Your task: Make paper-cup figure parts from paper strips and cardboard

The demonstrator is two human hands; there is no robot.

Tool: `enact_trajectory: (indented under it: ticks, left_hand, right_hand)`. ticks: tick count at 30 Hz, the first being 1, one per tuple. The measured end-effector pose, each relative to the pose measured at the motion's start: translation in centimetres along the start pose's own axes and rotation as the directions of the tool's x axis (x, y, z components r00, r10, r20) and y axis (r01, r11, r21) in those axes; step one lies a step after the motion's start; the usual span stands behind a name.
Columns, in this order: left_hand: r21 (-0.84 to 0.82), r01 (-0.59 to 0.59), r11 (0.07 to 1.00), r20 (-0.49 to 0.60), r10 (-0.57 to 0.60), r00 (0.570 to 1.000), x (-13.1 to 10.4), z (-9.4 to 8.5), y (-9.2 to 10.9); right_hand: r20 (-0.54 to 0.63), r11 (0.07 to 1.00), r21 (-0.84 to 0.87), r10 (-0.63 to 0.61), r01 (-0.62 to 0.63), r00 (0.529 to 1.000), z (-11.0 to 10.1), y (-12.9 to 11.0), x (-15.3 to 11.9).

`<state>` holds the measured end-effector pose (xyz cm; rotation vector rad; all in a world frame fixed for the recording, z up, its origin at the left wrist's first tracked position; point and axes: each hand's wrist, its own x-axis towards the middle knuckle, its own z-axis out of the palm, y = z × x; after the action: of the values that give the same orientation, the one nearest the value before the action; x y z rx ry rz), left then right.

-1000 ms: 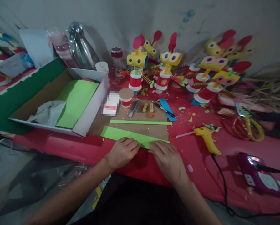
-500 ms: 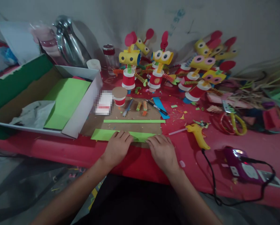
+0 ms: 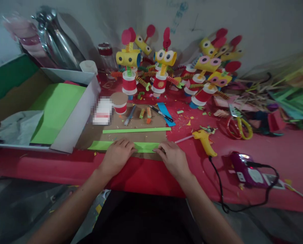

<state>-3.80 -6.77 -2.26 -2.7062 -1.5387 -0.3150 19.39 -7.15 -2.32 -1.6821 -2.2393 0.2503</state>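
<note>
A wide light-green paper strip point(image 3: 99, 145) lies along the front of a brown cardboard sheet point(image 3: 86, 136). My left hand point(image 3: 119, 155) presses on its middle with the fingers bent together on the paper. On its right end my right hand point(image 3: 173, 157) closes thumb and fingers at the near edge. A fold line seems to run along the strip between the hands. Behind it lies a narrow green strip point(image 3: 137, 130), touched by neither hand. Farther back on the cardboard are a covered paper cup point(image 3: 120, 107), a pen point(image 3: 129, 115) and small folded paper springs point(image 3: 148, 112).
Paper-cup figures point(image 3: 160, 81) stand at the back. At left is a box point(image 3: 75, 118) holding green paper, with a metal jug point(image 3: 60, 40) behind. On the right are a yellow glue gun point(image 3: 204, 142), scissors point(image 3: 244, 128) and a purple power box point(image 3: 250, 171) with a cable.
The view has shifted to the right, so objects appear farther left. Both hands remain on the wide green strip, and my right hand's fingers look more bent at its edge.
</note>
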Motion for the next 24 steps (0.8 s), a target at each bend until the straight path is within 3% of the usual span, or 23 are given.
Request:
enact_trajectory:
  ticks: [9, 18, 24]
  left_hand:
    - [-0.02, -0.017, 1.0, -0.043, 0.016, 0.999, 0.0, 0.3, -0.1]
    - [-0.057, 0.0, 0.998, -0.056, -0.003, 0.998, 0.0, 0.1, -0.2]
    - [-0.05, 0.036, 0.998, -0.025, -0.037, 0.999, 0.1, -0.1, 0.0]
  right_hand:
    - [-0.004, 0.952, 0.306, 0.02, -0.018, 1.0, 0.1, 1.4, -0.4]
    - [0.035, 0.918, 0.37, 0.14, -0.143, 0.99, 0.2, 1.5, 0.1]
    - [-0.111, 0.95, 0.292, 0.147, -0.109, 0.983, 0.2, 1.1, -0.3]
